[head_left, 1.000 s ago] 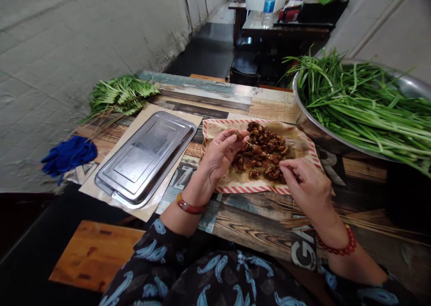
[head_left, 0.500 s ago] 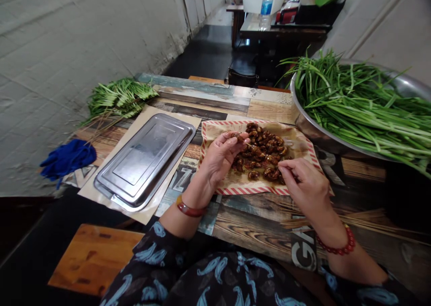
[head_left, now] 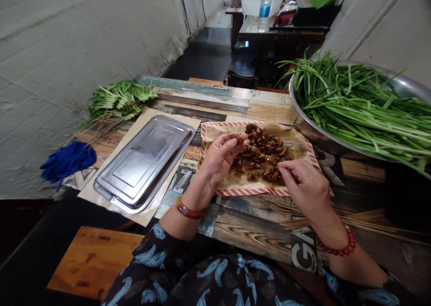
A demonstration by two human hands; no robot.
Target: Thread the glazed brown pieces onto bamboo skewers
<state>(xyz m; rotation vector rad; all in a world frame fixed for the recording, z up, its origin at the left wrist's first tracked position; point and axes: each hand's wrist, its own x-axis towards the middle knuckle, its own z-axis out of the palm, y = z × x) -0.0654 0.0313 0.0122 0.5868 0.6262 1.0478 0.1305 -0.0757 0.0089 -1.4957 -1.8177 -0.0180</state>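
My left hand (head_left: 222, 157) is closed on a small glossy brown piece (head_left: 237, 138), held between thumb and fingers over the left part of the paper. A thin skewer (head_left: 249, 145) shows at that piece and runs toward the right. My right hand (head_left: 305, 182) is pinched at the paper's right side, its fingertips around what looks like the skewer's other end, mostly hidden. Beneath and between both hands lies a pile of dark brown saucy pieces (head_left: 264, 143) on red-and-white striped paper (head_left: 232, 185).
A metal tray (head_left: 144, 157) lies on brown paper at the left. Beyond are a blue glove (head_left: 69, 160) and skewered greens (head_left: 123, 97). A steel bowl (head_left: 323, 133) of long greens (head_left: 363, 113) stands right. Bare skewers (head_left: 363, 218) lie near my right wrist.
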